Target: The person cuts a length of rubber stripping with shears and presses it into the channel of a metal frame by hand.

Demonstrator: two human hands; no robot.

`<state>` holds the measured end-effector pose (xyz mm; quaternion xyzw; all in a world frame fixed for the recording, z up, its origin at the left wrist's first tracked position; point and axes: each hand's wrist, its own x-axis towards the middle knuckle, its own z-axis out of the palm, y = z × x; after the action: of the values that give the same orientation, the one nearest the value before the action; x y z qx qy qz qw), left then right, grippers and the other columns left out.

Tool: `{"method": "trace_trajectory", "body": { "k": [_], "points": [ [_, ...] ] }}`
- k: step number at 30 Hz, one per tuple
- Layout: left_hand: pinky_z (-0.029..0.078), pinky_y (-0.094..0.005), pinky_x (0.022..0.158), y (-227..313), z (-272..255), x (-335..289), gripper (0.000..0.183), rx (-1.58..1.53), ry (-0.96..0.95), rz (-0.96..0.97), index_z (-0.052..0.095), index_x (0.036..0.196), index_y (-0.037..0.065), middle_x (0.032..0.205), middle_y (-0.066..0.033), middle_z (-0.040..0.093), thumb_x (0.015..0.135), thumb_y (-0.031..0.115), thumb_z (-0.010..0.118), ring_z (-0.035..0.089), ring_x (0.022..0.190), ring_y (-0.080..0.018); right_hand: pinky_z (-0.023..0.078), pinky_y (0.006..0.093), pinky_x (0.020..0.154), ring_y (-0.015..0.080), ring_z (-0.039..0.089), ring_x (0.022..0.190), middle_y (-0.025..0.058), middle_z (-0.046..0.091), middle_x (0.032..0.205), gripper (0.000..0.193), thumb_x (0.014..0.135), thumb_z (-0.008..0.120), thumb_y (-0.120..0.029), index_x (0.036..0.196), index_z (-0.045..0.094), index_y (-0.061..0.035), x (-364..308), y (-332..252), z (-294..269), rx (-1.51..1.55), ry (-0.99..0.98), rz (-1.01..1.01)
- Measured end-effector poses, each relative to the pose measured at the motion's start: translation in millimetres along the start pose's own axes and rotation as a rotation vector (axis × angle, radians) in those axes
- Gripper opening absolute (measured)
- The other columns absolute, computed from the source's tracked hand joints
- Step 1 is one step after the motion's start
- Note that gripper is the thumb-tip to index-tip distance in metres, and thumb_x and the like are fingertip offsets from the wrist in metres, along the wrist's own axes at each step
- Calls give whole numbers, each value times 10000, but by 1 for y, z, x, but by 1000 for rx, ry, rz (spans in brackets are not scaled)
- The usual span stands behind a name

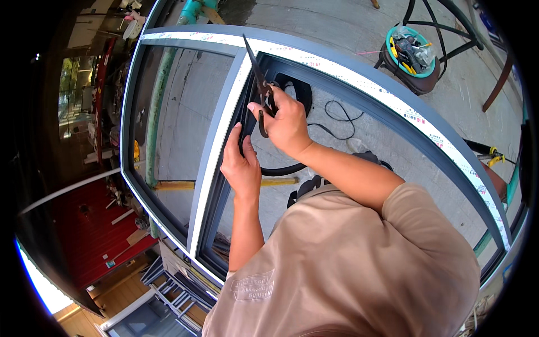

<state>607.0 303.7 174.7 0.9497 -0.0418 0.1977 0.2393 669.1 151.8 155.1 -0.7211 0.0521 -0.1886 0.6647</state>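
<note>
Dark metal scissors (256,68) are in my right hand (287,124), blades partly over the frame and tips pointing away from me. My right fingers close around their handles. Just below and to the left, my left hand (241,167) pinches a thin black rubber strip (245,126) along the inner edge of the window frame (233,109). Where this strip runs past my fingers is partly hidden. The large grey frame carries white protective film with printed marks, and its middle bar divides it into two openings.
Through the right opening show a black cable (355,120) and a curved black tube (281,171). A teal-rimmed bucket (412,53) of tools and plastic stands at the far right near dark metal legs (439,27). A green pipe (158,112) runs under the left opening.
</note>
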Motion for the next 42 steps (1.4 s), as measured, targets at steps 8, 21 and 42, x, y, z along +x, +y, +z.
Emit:
{"method": "trace_trajectory", "body": {
  "k": [8, 21, 42],
  "points": [
    [640, -308, 777, 14, -8, -31, 504, -435, -87, -212, 605, 1598, 66, 1045, -140, 821, 1113, -45, 685, 821, 891, -158, 562, 303, 712, 104, 653, 756, 92, 825, 1050, 466, 992, 906, -215, 1381, 758, -5, -14, -15, -17, 120, -71, 57],
    [642, -357, 845, 38, -21, -99, 527, -903, -208, -524, 492, 1622, -48, 1088, -148, 821, 1145, 67, 683, 831, 973, -212, 583, 279, 731, 105, 716, 816, 49, 794, 978, 321, 1009, 896, -175, 1237, 750, -2, -48, -48, -17, 173, -466, 47],
    [614, -444, 772, 16, -68, -56, 386, -454, -146, -362, 749, 1392, 19, 1014, -219, 807, 1033, 150, 807, 794, 874, -375, 510, 334, 691, 148, 596, 721, 80, 714, 932, 442, 996, 901, -252, 1333, 781, 7, -29, -60, -28, -229, -329, -250]
  ]
}}
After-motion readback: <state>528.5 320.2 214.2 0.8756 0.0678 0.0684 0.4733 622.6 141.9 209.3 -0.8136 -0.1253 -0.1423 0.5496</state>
